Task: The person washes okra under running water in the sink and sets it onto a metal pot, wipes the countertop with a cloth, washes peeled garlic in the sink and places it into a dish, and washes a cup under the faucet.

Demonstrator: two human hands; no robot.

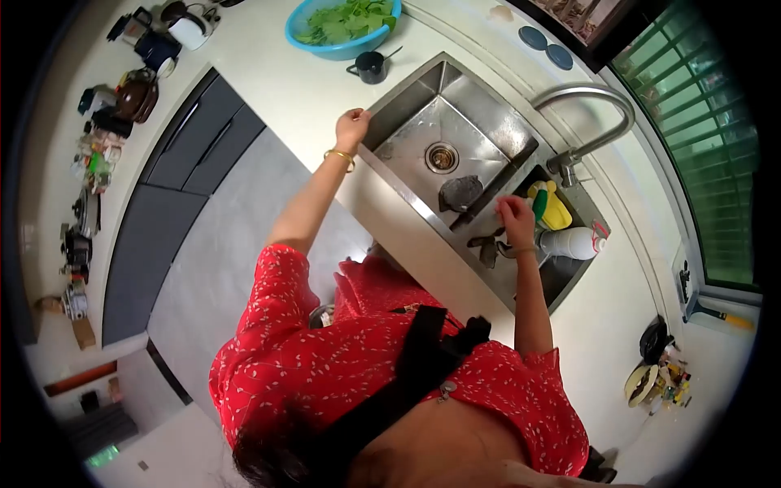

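Watching remotely, I see the left hand [352, 128] loosely curled beside the sink [399, 145]; the right hand [517, 216], fingers bunched, is over its smaller basin [560, 275], between a dark grey lump [461, 193] and a white bottle [571, 242]. I can't tell whether either grips anything.

The stainless steel double-bowl sink [484, 130] is split into a big squarish bowl and a narrower one, with a round drain [442, 158] seen in the big one's shiny floor. A rumpled dark grey lump [461, 193] is parked there, and some yellow-and-green thing [555, 211], kinda hard to be made out, is set toward the narrow bowl's far side.
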